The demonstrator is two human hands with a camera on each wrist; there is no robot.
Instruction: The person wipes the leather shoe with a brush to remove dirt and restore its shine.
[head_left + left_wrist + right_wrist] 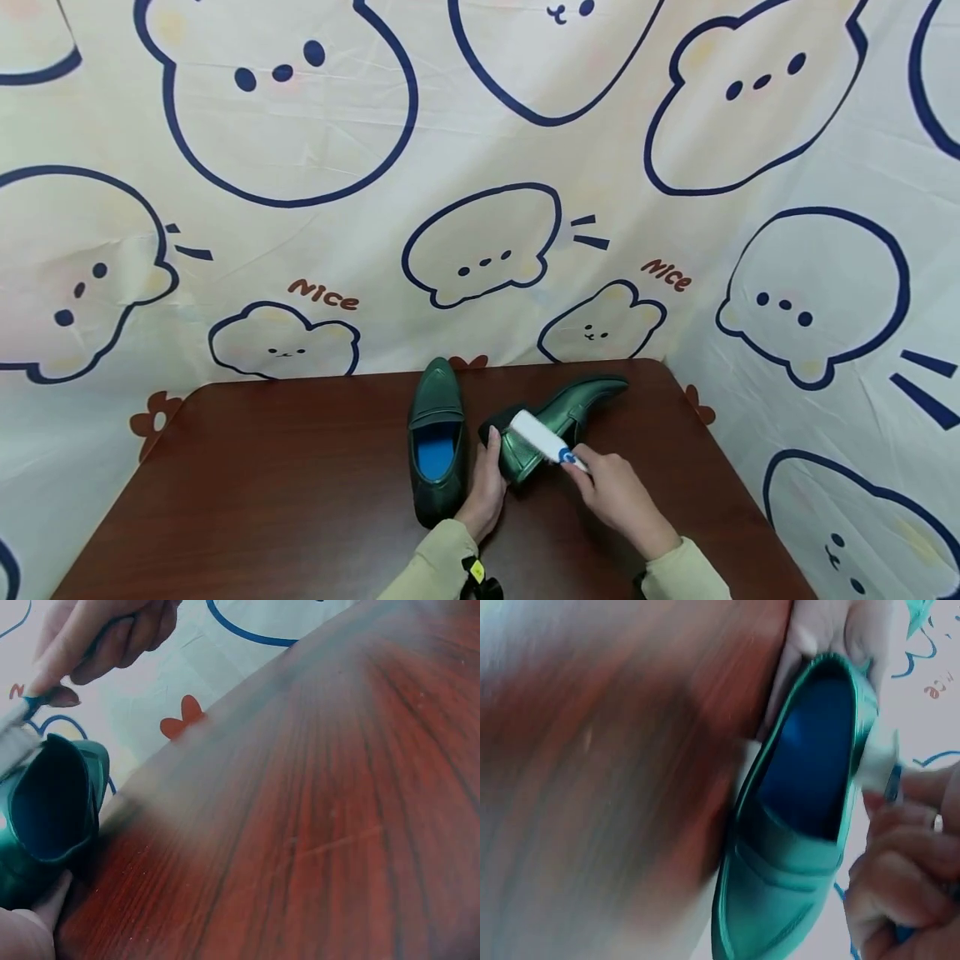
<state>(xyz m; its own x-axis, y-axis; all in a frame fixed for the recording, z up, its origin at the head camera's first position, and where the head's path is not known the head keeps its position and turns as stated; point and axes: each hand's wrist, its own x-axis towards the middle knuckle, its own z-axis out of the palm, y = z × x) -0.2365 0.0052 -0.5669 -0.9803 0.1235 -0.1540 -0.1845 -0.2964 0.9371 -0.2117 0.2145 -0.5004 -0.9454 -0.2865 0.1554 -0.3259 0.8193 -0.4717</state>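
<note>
Green shoe (562, 410) gripped, right fingers (892, 889) curled round brush (536, 435)

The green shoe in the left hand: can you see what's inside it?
The right wrist view looks into the green shoe and shows a blue insole. The inside of the toe cannot be seen, because the upper covers it.

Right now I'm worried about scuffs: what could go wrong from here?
The tilted green loafer could slip from the left hand and knock the second green loafer beside it. The white brush in the right hand is close to the shoe's opening and might stray inside.
</note>
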